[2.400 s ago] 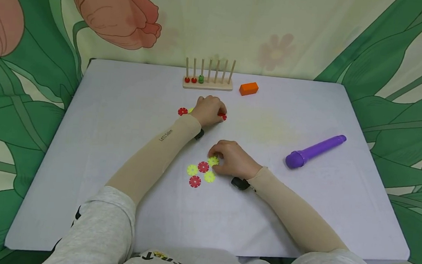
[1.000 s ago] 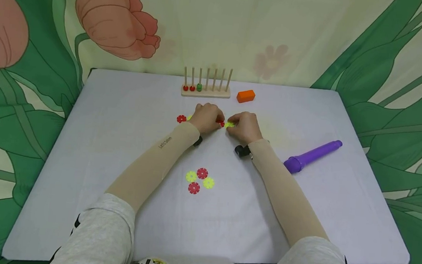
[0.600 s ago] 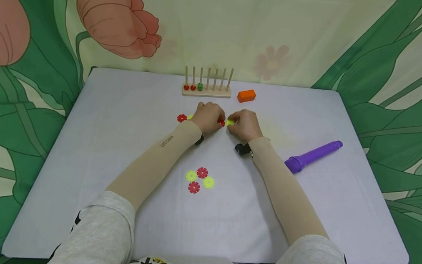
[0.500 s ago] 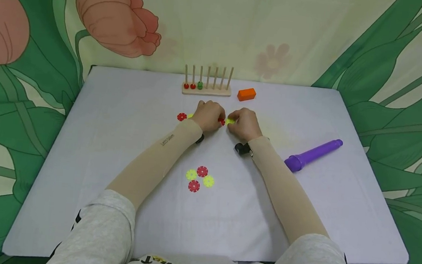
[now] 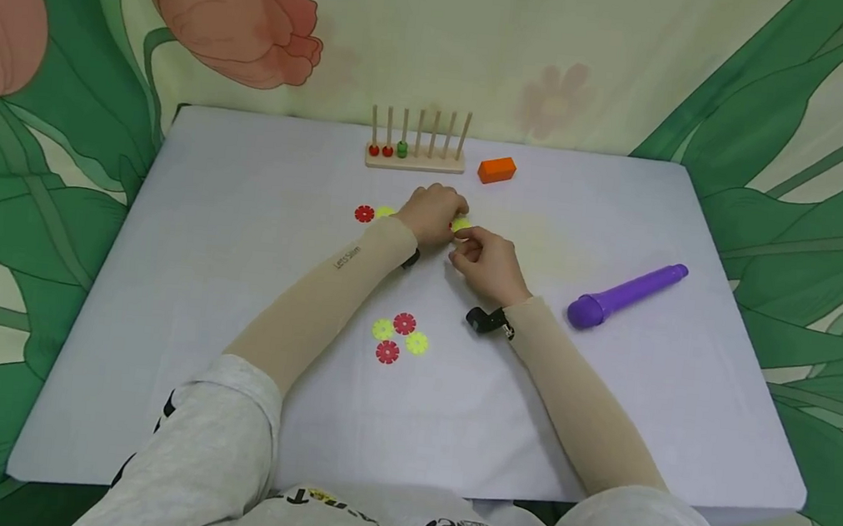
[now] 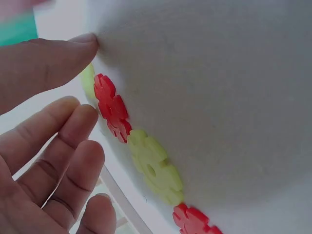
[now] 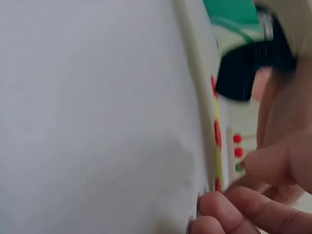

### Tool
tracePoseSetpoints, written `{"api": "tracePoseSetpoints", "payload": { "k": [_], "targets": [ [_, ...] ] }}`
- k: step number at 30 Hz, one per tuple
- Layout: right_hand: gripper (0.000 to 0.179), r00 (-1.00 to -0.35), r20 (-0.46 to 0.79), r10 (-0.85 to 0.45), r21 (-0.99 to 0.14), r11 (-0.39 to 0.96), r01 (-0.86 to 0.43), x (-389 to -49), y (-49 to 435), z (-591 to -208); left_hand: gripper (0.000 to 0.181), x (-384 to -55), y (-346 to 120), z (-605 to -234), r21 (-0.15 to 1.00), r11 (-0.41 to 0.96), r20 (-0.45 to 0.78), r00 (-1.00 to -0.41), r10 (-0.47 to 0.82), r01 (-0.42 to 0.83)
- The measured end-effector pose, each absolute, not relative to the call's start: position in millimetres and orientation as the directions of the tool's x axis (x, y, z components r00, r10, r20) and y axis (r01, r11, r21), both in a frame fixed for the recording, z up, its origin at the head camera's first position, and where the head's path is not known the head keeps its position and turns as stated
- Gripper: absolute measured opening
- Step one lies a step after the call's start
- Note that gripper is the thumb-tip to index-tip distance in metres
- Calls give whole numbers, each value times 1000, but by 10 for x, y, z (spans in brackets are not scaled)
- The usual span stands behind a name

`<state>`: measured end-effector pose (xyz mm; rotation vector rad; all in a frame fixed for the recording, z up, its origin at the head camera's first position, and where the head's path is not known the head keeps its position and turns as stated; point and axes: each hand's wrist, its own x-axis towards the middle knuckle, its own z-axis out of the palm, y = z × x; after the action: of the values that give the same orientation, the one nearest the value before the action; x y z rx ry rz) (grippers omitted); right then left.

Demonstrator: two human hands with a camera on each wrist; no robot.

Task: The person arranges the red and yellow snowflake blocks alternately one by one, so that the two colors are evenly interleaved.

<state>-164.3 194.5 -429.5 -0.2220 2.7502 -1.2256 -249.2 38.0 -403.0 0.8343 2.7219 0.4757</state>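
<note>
A row of red and yellow snowflake-shaped plastic discs lies across the back half of the table. Over its right end is my left hand (image 5: 433, 214), thumb and fingers apart on either side of the end yellow disc (image 5: 460, 224). In the left wrist view, the thumb tip overlaps this disc, and a red disc (image 6: 112, 108) and a yellow disc (image 6: 155, 167) follow it in line. My right hand (image 5: 492, 265) hangs just in front of the row's end, fingers loosely bent around nothing, the index tip right by the yellow disc. My left hand hides the row's middle in the head view.
Nearer the body lies a loose group of discs, among them a red disc (image 5: 387, 352). A wooden peg rack (image 5: 415, 162) with red and green beads stands at the back beside an orange block (image 5: 496, 170). A purple microphone-shaped stick (image 5: 625, 296) lies right.
My right hand carried a yellow disc from the near group to the row's right end, then let go and drew back slightly. My left hand shifted right from the red disc to that yellow disc.
</note>
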Motion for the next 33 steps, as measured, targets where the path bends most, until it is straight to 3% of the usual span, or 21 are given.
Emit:
{"api": "tracePoseSetpoints", "payload": {
  "k": [9,19,25,33],
  "targets": [
    [19,-903,-43,-427,-772,589,-241,-1160,1636,-4323,47,-2607,354,-4107,428,760,-164,-785,598,489],
    [32,-728,30,-685,-658,534,-530,-911,1369,-4341,43,-2667,428,-4084,416,766,-164,-788,593,490],
    [29,-634,61,-771,-569,495,-656,-820,1350,-4299,42,-2634,447,-4039,419,760,-147,-789,597,497],
    [16,-591,54,-805,-446,510,-736,-765,1341,-4276,43,-2602,437,-4085,432,759,-160,-787,596,487]
  ]
}}
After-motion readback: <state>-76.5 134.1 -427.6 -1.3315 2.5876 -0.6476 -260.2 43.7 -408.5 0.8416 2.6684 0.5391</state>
